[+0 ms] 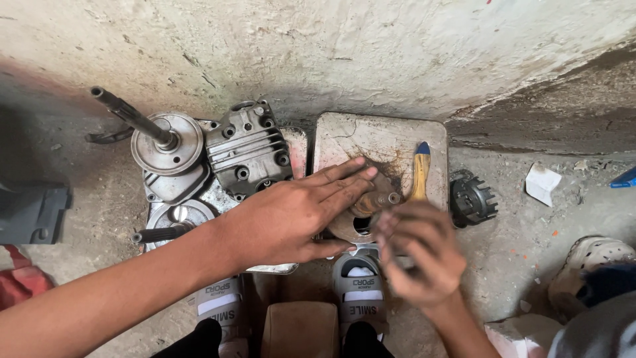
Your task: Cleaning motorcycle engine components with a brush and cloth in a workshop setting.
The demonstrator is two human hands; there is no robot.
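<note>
Head view: left hand [291, 215] spread flat, pressing a rusty round metal part [371, 209] on a pale tray [377, 136] on the floor. Right hand [417, 255] blurred beside it, grip unclear. Probably heavy, rigid, greasy; best gripped by rim or stub shaft.

Right hand [416, 255]: motion-blurred; finger positions and any grip cannot be determined. Left hand [291, 215]: lies flat over the rusty part [371, 205], hiding that part's left side. The right hand hides the near edge of the part. Brush [420, 174], just right of the part: lower end hidden behind the right hand. Blue object [625, 178], far right of the part: cut off by the picture edge. Grey case [32, 212], far left of the part: also cut off.
</note>
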